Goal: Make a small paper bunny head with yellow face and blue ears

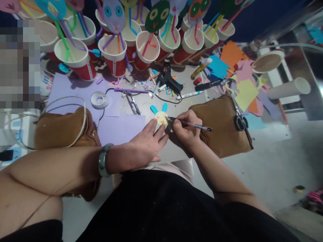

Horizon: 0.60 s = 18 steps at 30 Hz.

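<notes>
A small yellow paper bunny face with blue ears and pink cheeks lies flat on the table. My left hand rests at its lower edge, fingers stretched out and touching the paper. In my right hand is a black pen, gripped like a writing tool, its tip at the right side of the bunny face. Just left of the face are purple paper sheets and an open box-cutter-like tool. A brown cushion lies beside my right hand.
Several red paper cups with straws and paper faces line the back. A black glue gun lies among scraps. Tape roll sits at left; scissors rest on the right cushion. Coloured paper piles at right. Another brown cushion is left.
</notes>
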### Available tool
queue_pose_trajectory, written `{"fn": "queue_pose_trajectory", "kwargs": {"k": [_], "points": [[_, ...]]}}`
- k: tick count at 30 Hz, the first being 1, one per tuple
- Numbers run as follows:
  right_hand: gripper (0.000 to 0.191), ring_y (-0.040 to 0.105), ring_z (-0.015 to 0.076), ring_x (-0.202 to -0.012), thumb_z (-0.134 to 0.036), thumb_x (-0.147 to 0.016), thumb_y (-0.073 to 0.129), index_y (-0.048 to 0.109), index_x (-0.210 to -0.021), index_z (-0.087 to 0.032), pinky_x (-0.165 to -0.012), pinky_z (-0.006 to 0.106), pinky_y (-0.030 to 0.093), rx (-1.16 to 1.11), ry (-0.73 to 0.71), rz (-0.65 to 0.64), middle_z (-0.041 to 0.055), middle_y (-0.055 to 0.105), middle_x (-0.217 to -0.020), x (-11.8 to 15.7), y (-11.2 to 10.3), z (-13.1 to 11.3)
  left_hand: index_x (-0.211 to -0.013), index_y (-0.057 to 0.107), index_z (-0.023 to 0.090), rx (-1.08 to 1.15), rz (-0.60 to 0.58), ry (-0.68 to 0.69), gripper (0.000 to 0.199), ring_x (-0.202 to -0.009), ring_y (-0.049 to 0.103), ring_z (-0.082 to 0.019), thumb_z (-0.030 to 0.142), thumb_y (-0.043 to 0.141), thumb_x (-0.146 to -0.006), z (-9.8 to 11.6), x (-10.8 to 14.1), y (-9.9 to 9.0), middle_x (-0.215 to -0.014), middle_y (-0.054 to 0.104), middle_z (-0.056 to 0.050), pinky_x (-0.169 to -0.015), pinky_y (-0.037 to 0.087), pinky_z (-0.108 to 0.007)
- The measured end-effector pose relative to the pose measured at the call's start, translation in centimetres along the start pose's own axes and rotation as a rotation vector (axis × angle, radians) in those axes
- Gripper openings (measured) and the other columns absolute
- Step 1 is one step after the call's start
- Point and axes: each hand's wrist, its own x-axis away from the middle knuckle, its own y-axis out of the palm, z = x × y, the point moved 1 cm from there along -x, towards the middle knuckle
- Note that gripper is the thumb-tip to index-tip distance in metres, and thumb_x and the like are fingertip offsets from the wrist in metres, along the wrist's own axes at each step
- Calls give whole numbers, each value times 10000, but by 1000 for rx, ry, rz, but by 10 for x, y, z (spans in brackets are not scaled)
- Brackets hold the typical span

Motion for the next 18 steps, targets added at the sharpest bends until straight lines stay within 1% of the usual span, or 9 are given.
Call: {"fn": "queue_pose_trajectory", "kwargs": {"k": [3,7,12,15,18], "points": [[141,543,149,-520,-195,-806,625,502,-770,-254,-495,296,452,-7,-8,-10,-31,582,-626,0,0,1,-1522,459,55,-9,5,8,911,-1526,316,-502,661,672,-876,0,0,-1,-1601,394,-321,-1250,135,-597],[153,544,142,-514,-177,-815,624,497,-774,-251,-495,294,450,-32,-15,-10,-28,585,-640,0,-1,1,-1540,440,74,-10,-7,-16,931,-1528,310,-504,675,674,-868,1,0,0,-1623,375,-301,-1251,135,-599],[136,554,133,-508,-191,-826,612,497,-782,-249,-481,280,458,-66,-18,15,-29,588,-642,0,0,1,-1530,449,71,7,-2,-5,924,-1536,292,-507,666,686,-864,0,0,0,-1627,368,-305,-1251,126,-609],[144,547,130,-493,-191,-814,623,496,-777,-249,-461,273,450,-55,-50,34,-37,580,-623,1,-1,2,-1528,452,62,16,-35,-2,903,-1531,293,-524,643,686,-877,0,-1,-4,-1623,361,-322,-1240,146,-626],[140,586,141,-503,-192,-814,624,498,-804,-252,-455,271,478,-131,-115,61,-37,585,-631,3,-1,2,-1534,457,73,21,-92,-5,889,-1526,295,-535,640,678,-886,0,-2,-8,-1639,338,-314,-1238,153,-638]]}}
